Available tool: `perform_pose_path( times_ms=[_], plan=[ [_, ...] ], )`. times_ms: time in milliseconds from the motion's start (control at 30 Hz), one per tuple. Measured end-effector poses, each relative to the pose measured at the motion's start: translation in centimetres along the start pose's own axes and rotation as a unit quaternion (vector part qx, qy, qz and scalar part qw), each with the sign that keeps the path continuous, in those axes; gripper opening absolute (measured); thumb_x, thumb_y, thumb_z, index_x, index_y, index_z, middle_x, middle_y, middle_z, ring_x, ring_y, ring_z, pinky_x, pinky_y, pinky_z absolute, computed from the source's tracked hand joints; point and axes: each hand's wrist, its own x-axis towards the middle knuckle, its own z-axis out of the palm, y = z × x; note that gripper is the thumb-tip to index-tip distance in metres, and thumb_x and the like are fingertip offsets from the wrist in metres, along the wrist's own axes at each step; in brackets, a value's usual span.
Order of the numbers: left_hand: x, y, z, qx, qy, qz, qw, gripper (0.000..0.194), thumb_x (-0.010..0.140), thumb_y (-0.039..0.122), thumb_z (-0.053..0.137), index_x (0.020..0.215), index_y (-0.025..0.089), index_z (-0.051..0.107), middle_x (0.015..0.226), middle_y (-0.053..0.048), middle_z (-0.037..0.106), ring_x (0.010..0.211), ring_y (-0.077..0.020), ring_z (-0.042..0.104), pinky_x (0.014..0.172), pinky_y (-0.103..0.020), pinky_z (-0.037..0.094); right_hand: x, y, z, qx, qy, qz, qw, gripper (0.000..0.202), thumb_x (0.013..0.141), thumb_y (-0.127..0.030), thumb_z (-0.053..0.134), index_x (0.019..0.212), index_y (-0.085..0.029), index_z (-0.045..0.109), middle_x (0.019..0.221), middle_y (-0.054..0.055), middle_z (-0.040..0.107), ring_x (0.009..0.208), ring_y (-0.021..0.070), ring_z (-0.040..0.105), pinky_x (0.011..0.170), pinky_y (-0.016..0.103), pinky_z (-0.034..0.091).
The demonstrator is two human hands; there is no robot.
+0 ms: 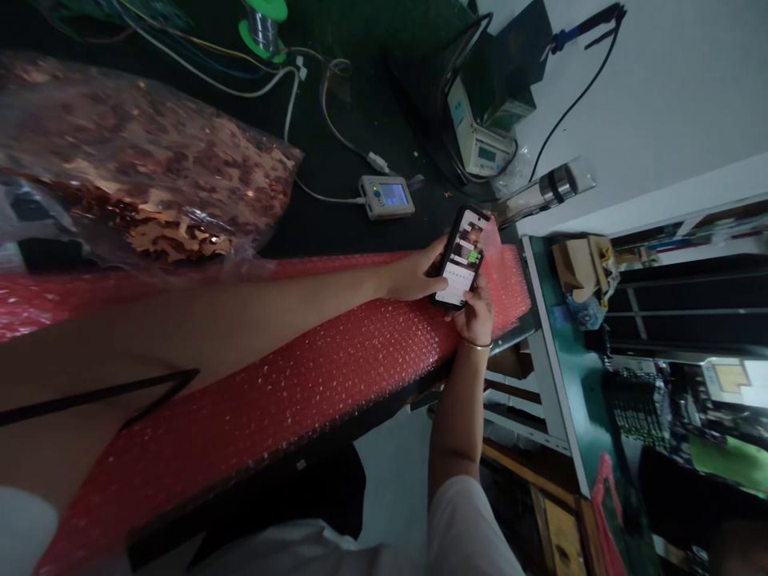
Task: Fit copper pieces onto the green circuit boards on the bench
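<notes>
Nearest the camera we find the left forearm [270, 312], reaching over red bubble wrap [360, 360]. We note the left hand [414, 276] gripping one side of a black-edged phone [459, 260], its thumb bent onto the lower screen and its fingers partly hidden behind. We record the right hand [477, 316] at the opposite lower corner, thumb bent over the edge, remaining fingers curled under and largely hidden. The phone is tilted above the wrap. Its screen shows white and green message bubbles over a keyboard; we cannot read the text.

We observe a bracelet [477, 346] on the right wrist. Just beyond the phone, on the dark table [354, 120], lies a small handheld device [387, 198] with a lit screen and a cable plugged in; its lettering is too small to read. Nearby we list a clear cylinder [552, 188] with a dark band and a boxed instrument [480, 144] with a small display, its markings illegible. Farther off we log a plastic bag [150, 160] of copper-coloured pieces and a green-flanged spool [262, 32]. We can make out no brand.
</notes>
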Motion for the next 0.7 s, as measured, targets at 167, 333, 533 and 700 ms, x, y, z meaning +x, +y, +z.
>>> perform_pose_path(
  times_ms=[167, 333, 533, 700],
  plan=[
    [0.1, -0.1, 0.2, -0.001, 0.018, 0.001, 1.000, 0.082, 0.073, 0.012, 0.058, 0.150, 0.021, 0.028, 0.114, -0.010, 0.067, 0.113, -0.0279, 0.061, 0.099, -0.045, 0.047, -0.1, 0.1, 0.0, 0.013, 0.007, -0.001, 1.000, 0.052, 0.064, -0.026, 0.069, 0.115, -0.031, 0.060, 0.095, -0.003, 0.069, 0.054, 0.0116, 0.062, 0.031, 0.021, 0.051],
    [0.1, -0.4, 0.3, 0.025, 0.049, 0.013, 0.998, 0.066, 0.076, 0.015, 0.057, 0.139, 0.017, 0.038, 0.118, -0.012, 0.064, 0.112, -0.0270, 0.061, 0.098, -0.045, 0.049, -0.2, 0.0, 0.2, 0.019, 0.010, 0.008, 1.000, 0.055, 0.065, -0.023, 0.068, 0.118, -0.028, 0.058, 0.099, -0.001, 0.069, 0.061, 0.0133, 0.066, 0.036, 0.021, 0.054],
    [-0.1, -0.5, 0.6, 0.105, 0.103, 0.014, 0.989, 0.060, 0.076, 0.018, 0.058, 0.133, 0.014, 0.039, 0.116, -0.013, 0.063, 0.109, -0.0265, 0.061, 0.097, -0.047, 0.050, -0.3, -0.3, 0.7, -0.016, 0.005, -0.003, 1.000, 0.048, 0.065, -0.021, 0.066, 0.112, -0.030, 0.061, 0.092, -0.002, 0.068, 0.073, 0.0164, 0.068, 0.048, 0.026, 0.061],
    [-0.3, -0.5, 0.7, 0.154, 0.145, 0.014, 0.977, 0.057, 0.077, 0.023, 0.061, 0.130, 0.013, 0.042, 0.118, -0.016, 0.062, 0.113, -0.0303, 0.059, 0.100, -0.051, 0.047, -0.5, -0.4, 1.1, -0.048, -0.006, 0.005, 0.999, 0.055, 0.065, -0.025, 0.065, 0.119, -0.030, 0.058, 0.105, 0.001, 0.067, 0.079, 0.0179, 0.068, 0.054, 0.030, 0.063]
  ],
)
